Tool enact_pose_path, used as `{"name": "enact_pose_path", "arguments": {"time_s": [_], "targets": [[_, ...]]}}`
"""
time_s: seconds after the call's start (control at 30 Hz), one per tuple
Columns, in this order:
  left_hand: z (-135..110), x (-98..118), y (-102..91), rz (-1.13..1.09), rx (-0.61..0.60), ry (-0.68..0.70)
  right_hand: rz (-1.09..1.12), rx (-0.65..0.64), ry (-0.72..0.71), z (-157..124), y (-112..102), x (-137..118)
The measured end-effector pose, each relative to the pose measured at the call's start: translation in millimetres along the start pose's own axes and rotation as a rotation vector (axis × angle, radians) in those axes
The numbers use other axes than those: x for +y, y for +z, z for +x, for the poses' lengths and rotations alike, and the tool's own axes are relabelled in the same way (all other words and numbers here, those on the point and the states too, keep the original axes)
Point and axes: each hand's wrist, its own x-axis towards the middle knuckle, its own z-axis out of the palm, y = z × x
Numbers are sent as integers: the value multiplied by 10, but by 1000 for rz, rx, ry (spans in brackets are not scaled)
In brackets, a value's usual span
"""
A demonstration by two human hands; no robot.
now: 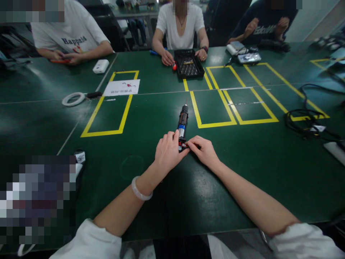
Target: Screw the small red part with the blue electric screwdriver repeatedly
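A slim electric screwdriver (pixel 183 120) without its outer casing lies on the green table, its thin bit pointing away from me. Its black front, brown middle and blue-and-silver motor section are exposed. At its near end are small red and black parts (pixel 182 144), partly covered by my fingers. My left hand (pixel 168 150) is closed along the left side of this near end, thumb below it. From the right, my right hand (pixel 202 149) pinches with thumb and forefinger beside the red parts; what lies between the fingertips is too small to make out.
Yellow tape outlines (pixel 217 126) mark the table. A white card (pixel 122 87) and a tape roll (pixel 73 99) lie left. Across, a person handles a black tray (pixel 192 75) and a red-handled tool (pixel 174 66). Black cables (pixel 304 118) lie right; two other people sit opposite.
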Motion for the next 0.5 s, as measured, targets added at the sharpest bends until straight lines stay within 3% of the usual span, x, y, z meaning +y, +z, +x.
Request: {"name": "enact_pose_path", "arguments": {"time_s": [0.27, 0.5], "targets": [[21, -15, 18, 74, 46, 0, 190, -2, 137, -6, 33, 63], [-156, -395, -110, 164, 3, -5, 211, -51, 137, -3, 21, 76]]}}
